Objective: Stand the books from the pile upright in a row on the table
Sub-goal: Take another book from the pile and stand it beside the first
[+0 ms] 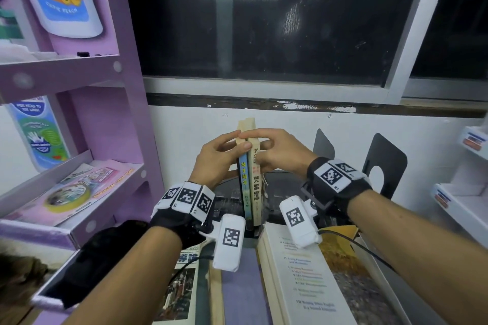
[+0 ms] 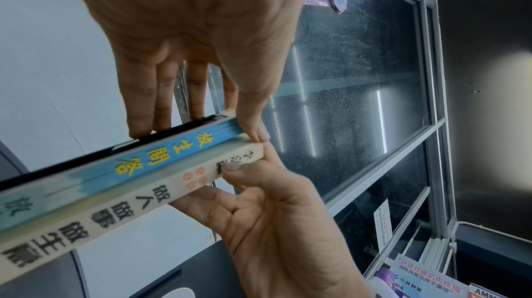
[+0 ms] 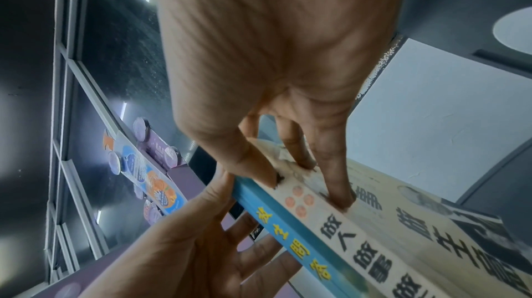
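Both hands (image 1: 219, 158) clasping two upright books (image 1: 249, 187)

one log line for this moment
left hand grips blue-spined book | right hand grips cream-spined book | both upright, touching

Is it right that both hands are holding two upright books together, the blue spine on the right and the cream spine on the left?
Not quite. The sides are swapped: the head view shows the blue spine on the left and the cream spine on the right. The rest holds: the left hand and right hand hold the two upright books together.
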`<state>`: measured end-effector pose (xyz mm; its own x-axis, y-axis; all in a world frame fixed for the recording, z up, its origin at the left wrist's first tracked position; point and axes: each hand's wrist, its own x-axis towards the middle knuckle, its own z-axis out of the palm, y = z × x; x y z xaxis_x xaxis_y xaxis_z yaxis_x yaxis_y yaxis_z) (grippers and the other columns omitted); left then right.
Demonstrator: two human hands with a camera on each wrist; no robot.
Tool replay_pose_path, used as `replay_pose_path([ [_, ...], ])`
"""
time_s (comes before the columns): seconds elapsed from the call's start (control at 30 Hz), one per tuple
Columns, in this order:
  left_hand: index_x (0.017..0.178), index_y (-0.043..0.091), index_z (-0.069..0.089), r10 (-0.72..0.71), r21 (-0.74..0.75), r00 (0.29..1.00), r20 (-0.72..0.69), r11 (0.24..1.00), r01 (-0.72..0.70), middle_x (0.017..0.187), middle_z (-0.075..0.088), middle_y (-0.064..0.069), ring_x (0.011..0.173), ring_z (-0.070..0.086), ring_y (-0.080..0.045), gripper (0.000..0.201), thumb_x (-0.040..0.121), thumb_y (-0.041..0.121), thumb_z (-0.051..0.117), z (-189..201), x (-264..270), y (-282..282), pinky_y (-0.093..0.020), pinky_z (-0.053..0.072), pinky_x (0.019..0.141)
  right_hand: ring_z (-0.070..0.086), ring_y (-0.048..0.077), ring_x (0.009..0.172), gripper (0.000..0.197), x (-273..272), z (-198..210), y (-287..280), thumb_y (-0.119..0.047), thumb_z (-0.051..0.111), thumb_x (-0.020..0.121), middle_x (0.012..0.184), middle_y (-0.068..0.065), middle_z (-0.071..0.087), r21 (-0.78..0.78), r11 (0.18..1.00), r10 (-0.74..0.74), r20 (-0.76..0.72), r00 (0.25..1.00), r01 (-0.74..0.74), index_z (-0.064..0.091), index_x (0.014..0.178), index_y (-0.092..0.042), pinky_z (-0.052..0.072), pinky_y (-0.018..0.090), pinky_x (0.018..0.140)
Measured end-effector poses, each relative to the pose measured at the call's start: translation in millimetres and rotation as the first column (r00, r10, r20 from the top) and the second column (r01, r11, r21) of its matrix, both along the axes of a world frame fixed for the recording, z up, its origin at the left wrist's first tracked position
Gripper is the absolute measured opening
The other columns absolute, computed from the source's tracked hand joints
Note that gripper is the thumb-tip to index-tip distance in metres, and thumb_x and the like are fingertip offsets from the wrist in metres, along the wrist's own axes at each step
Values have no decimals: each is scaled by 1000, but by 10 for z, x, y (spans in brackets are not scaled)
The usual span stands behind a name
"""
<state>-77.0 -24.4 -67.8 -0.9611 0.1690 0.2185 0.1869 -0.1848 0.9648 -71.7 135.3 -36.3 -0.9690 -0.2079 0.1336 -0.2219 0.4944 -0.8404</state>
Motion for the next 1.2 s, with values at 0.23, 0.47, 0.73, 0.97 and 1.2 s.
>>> replay_pose_path([
  [0.23,121,19,64,-10,-4,1000,5,1000,10,116,69,-6,88,72,-19,36,86,20,70,-7,-5,-15,-27,57,63,70,16,100,77,10,-33,50,12,71,77,117,5,71,55,995,83,-24,996,-82,53,139,-31,61,37,79],
  [0.47,120,16,64,-15,-8,1000,9,1000,15,114,69,-9,85,73,-20,37,83,19,72,2,-24,-54,-30,58,63,62,11,111,78,-10,-35,21,10,73,77,133,6,61,80,992,99,-53,994,-95,51,139,-31,58,18,71],
  [0.73,121,19,63,12,-3,1000,14,1000,-12,101,74,-4,86,72,-19,41,82,18,74,8,-17,-7,-27,56,60,56,15,125,83,-104,-89,50,4,79,74,137,3,58,68,996,65,-35,997,-62,48,141,-33,59,29,83],
  [0.97,124,19,61,30,-28,1000,3,999,-30,105,73,-4,85,72,-17,44,82,20,75,-2,-29,14,-28,57,62,52,17,128,79,-95,-93,65,7,73,79,131,10,60,-24,999,40,66,997,-38,43,143,-27,61,36,77],
  [1.2,124,18,60,22,-25,1000,6,999,-21,106,73,-6,83,72,-17,42,83,19,73,-12,-46,-7,-28,57,62,57,17,122,72,-82,-139,71,10,72,78,124,11,65,-75,996,43,71,997,-38,49,137,-25,61,41,79],
])
